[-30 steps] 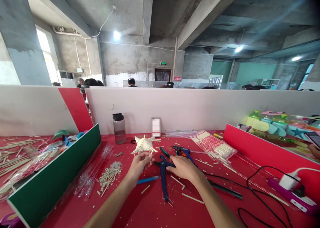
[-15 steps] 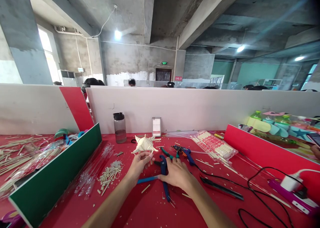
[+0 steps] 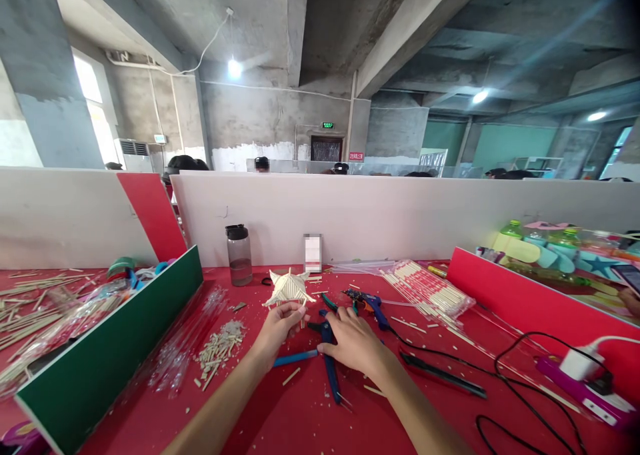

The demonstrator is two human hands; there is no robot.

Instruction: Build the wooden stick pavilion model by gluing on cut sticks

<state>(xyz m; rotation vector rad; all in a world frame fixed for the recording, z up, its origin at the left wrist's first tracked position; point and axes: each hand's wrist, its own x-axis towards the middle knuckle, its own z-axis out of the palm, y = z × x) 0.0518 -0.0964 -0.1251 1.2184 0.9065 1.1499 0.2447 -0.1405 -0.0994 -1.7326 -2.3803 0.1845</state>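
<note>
My left hand (image 3: 277,327) pinches the lower edge of a small star-shaped piece made of pale sticks (image 3: 289,288) and holds it upright above the red table (image 3: 300,415). My right hand (image 3: 354,340) rests palm down on blue-handled cutters (image 3: 327,358) that lie on the table, with its fingers curled over the upper handles. A blue stick (image 3: 295,358) lies just left of the cutters.
A blue glue gun (image 3: 370,304) with a black cable lies behind my right hand. Packs of pale sticks (image 3: 430,294), cut stick scraps (image 3: 220,348), a dark bottle (image 3: 239,254), a green divider (image 3: 110,355), a red divider (image 3: 530,308) and a power strip (image 3: 585,382) surround me.
My right hand has slid left from the table beside the cutters onto their handles. My left hand and the stick star have stayed in place.
</note>
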